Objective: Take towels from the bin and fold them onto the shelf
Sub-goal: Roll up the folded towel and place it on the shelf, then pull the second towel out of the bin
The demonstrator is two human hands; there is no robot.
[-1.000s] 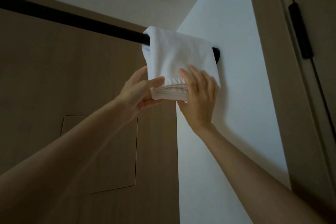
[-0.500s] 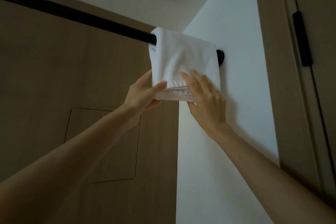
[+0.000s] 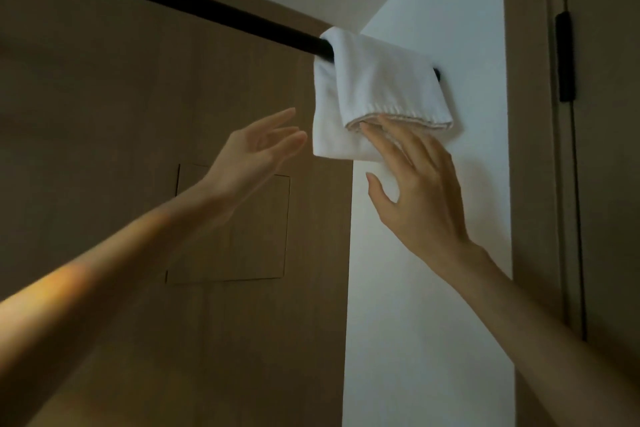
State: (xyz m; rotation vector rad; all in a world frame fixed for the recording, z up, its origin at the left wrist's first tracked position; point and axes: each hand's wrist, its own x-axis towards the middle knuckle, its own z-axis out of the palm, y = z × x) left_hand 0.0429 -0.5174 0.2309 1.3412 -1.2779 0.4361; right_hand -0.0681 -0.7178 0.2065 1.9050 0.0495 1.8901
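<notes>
A folded white towel [image 3: 377, 90] hangs over a black rod [image 3: 194, 7] high up, close to where the rod meets the white wall. My left hand [image 3: 256, 152] is just left of the towel, fingers straight and spread, not touching it. My right hand [image 3: 419, 191] is below the towel with fingers extended; its fingertips touch the towel's lower hemmed fold. No bin or shelf is in view.
A brown wood-panelled wall with a square access hatch [image 3: 232, 225] lies behind my left arm. A white wall [image 3: 415, 305] is behind my right arm. A door frame with a black hinge [image 3: 564, 55] stands at the right.
My left hand has let go of the towel's lower edge and drawn back to the left. My right hand has slid down from the towel's front, so only its fingertips touch the fold.
</notes>
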